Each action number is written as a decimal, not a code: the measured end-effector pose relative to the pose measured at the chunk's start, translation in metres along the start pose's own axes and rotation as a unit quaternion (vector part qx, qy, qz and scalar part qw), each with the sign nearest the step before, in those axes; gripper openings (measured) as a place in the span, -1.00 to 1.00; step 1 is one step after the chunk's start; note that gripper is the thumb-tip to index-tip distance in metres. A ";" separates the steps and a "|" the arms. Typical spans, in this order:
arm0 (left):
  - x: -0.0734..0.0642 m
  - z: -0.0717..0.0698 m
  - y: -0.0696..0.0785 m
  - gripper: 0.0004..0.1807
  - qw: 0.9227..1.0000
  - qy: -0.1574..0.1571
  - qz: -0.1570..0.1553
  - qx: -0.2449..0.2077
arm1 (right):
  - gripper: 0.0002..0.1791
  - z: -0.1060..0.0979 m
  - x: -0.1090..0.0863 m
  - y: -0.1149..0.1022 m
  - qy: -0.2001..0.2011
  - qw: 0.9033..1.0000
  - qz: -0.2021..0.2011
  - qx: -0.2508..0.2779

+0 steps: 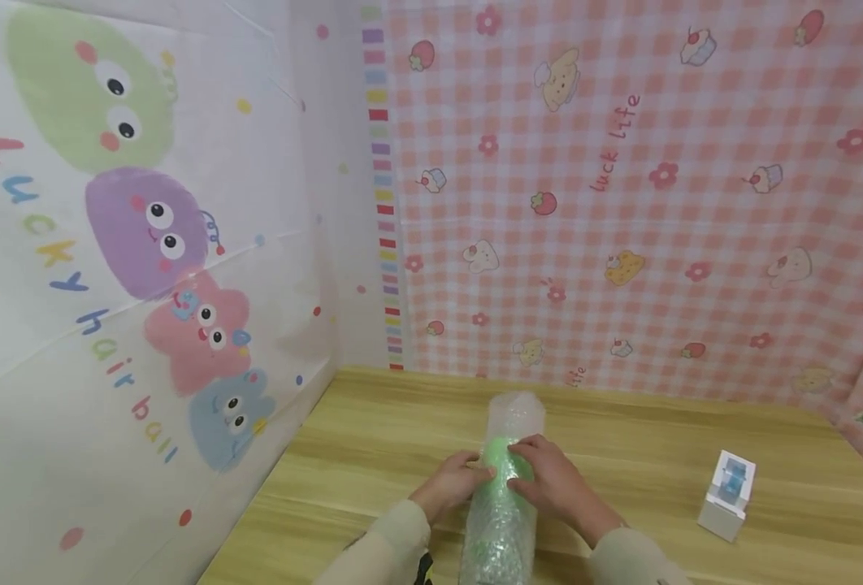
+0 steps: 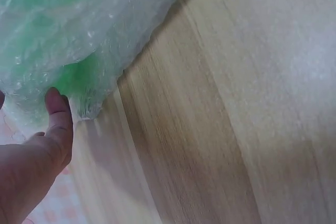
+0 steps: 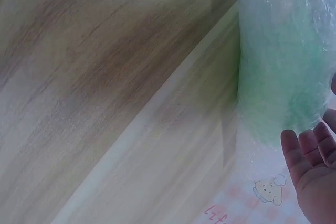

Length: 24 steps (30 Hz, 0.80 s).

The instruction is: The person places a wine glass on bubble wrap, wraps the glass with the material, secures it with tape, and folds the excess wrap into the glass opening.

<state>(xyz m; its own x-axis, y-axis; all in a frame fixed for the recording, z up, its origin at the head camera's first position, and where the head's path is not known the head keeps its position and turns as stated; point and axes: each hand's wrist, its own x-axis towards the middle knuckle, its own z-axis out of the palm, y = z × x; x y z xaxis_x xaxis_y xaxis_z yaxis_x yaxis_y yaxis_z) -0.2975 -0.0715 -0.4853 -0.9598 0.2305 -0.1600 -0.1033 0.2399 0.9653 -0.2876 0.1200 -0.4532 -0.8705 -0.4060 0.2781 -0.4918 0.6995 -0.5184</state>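
A long bundle of bubble wrap (image 1: 500, 528) lies on the wooden table, running away from the person. Something green (image 1: 500, 455) shows through its clear layers; its kind cannot be told. My left hand (image 1: 451, 485) holds the left side of the wrap, and in the left wrist view a digit of the left hand (image 2: 47, 148) touches it beside a bright green patch (image 2: 79, 77). From the right, my right hand (image 1: 552, 483) grips the wrap with thumb and fingers apart. The right wrist view shows bent fingers (image 3: 295, 153) against the end of the green part.
A small white box (image 1: 724, 508) with a blue item in its top stands at the right of the wood-grain table (image 1: 622, 447). Behind is a pink checked cloth (image 1: 519, 236); a white printed cloth (image 1: 271, 203) hangs at the left. Something dark (image 1: 423, 567) lies by the left sleeve.
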 end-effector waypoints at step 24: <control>0.000 0.007 0.003 -0.33 0.999 0.017 -0.025 0.010 | -0.54 -0.004 -0.007 0.007 0.002 1.000 0.012 0.005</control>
<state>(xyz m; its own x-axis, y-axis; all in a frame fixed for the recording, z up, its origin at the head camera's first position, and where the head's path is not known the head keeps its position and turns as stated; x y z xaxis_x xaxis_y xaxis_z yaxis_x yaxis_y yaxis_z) -0.2957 -0.0640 -0.4842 -0.9621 0.1853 -0.2001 -0.1464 0.2683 0.9522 -0.2849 0.1306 -0.4559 -0.8818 -0.3869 0.2696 -0.4713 0.7028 -0.5329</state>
